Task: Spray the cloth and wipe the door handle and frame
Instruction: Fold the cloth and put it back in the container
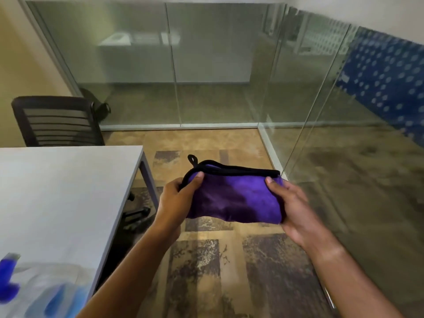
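Both hands closed on the folded purple microfibre cloth (236, 196): left hand (176, 198) pinching the black-edged end, right hand (291, 207) wrapped round the other, cloth held in the air between the two grips. Likely risk: folds slipping open if either grip slackens. Left of the grip, grey surface (68, 191) with a blurred, blue-topped spray bottle (9, 278); black chair (57, 120) beyond. Right of the grip, glass partition (321, 111); no door handle in view.

One cloth (236, 196), two hands, one table (68, 180), one chair (57, 121)
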